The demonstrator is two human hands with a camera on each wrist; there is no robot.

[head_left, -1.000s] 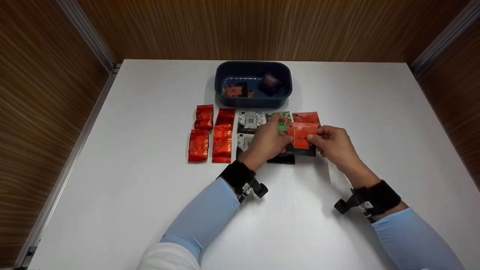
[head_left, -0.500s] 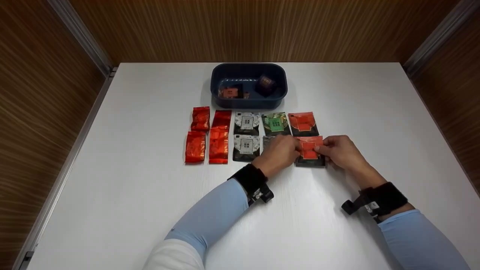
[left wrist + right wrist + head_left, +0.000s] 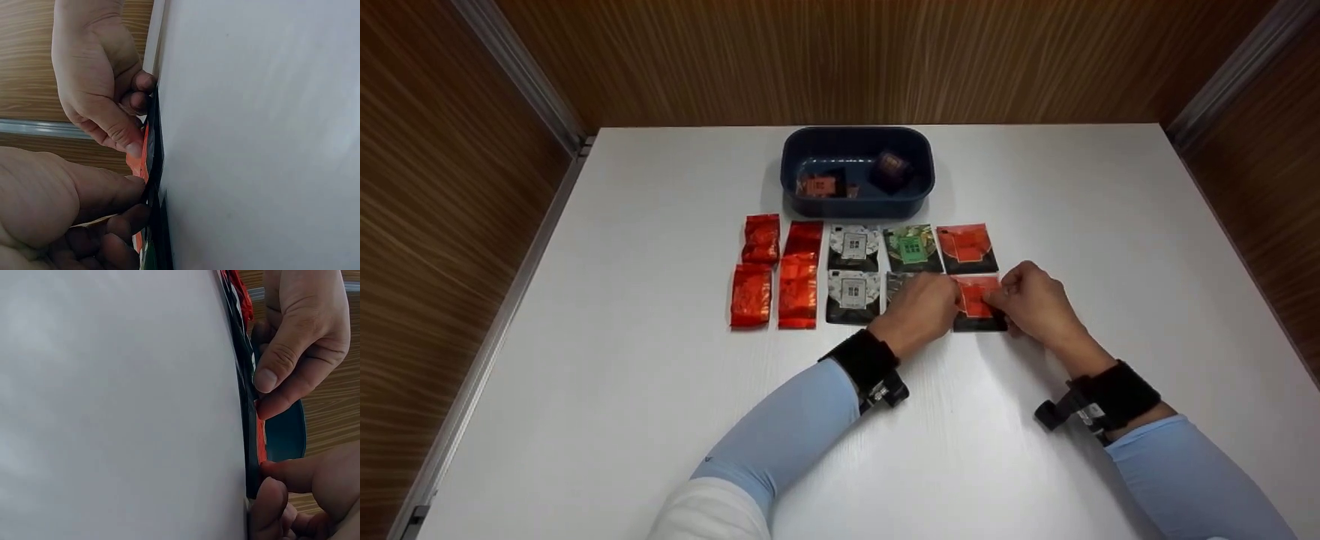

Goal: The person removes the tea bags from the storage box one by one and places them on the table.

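1. Both hands, left and right, pinch the orange packet flat on the worktop.
2. Its label is unreadable.
3. Packets crowd its left; right side is free.

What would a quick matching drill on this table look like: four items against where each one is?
Items:
1. dark blue tub
2. green-label packet
3. orange-label packet
4. red foil packets

Places:
A. left end of the laid-out rows
B. between the left hand and right hand, flat on the table
C. far side of the table, behind the rows
D. back row, between a white-label and an orange-label packet

Pairs: 1-C, 2-D, 3-B, 4-A
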